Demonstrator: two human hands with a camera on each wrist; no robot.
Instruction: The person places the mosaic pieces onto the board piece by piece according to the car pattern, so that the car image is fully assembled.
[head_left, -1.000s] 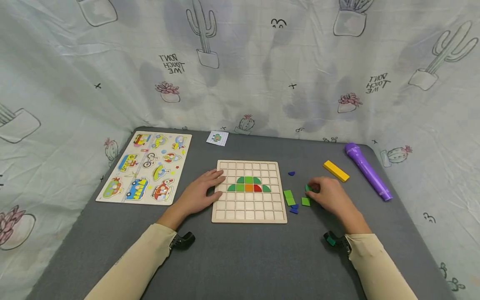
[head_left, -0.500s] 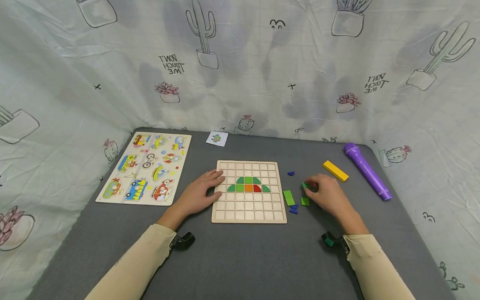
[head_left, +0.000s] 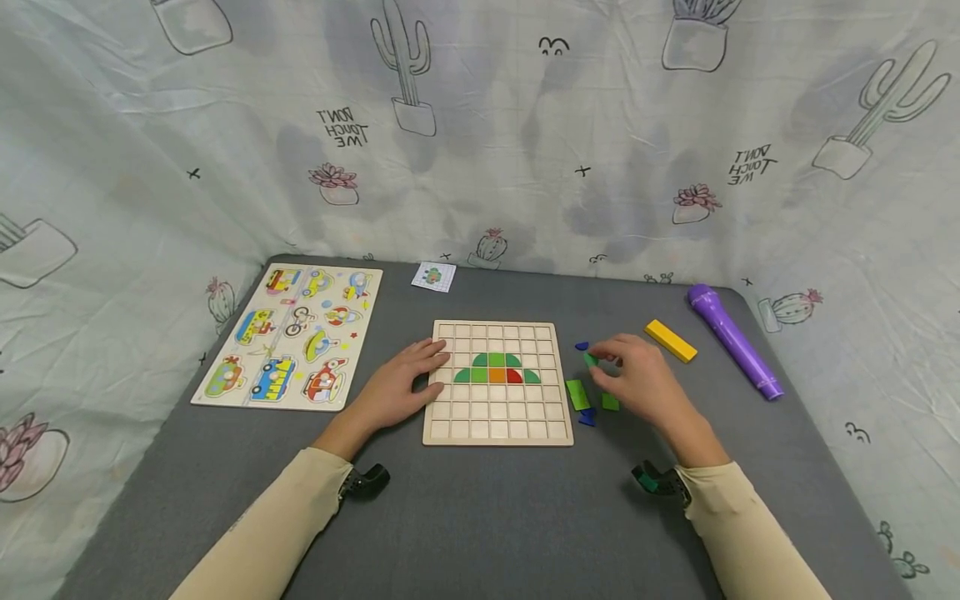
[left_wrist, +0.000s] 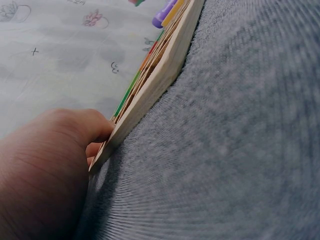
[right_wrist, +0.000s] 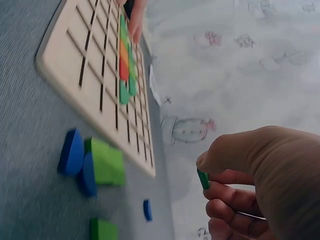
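Note:
My right hand [head_left: 641,379] pinches a small dark green tile [head_left: 590,360] between thumb and fingertips, above the table just right of the wooden grid board [head_left: 498,430]. In the right wrist view the green tile [right_wrist: 202,178] shows edge-on, its full outline hidden by the thumb. My left hand [head_left: 401,382] rests at the board's left edge, fingers extended over the rim and thumb touching it. Green, orange and red tiles [head_left: 497,376] fill some middle squares. Beside the board lie bright green tiles [head_left: 578,395] and blue pieces [head_left: 587,421], one blue piece [head_left: 581,346] farther back.
At the left lies a vehicle picture puzzle board [head_left: 288,337]. Behind the grid board is a small card [head_left: 433,277] with a coloured pattern. A yellow block [head_left: 671,341] and a purple microphone [head_left: 735,342] lie at the right. A patterned cloth hangs behind the table.
My right hand has lifted the dark green tile from among the loose pieces and moved left and slightly away, towards the board. The left hand has stayed in place.

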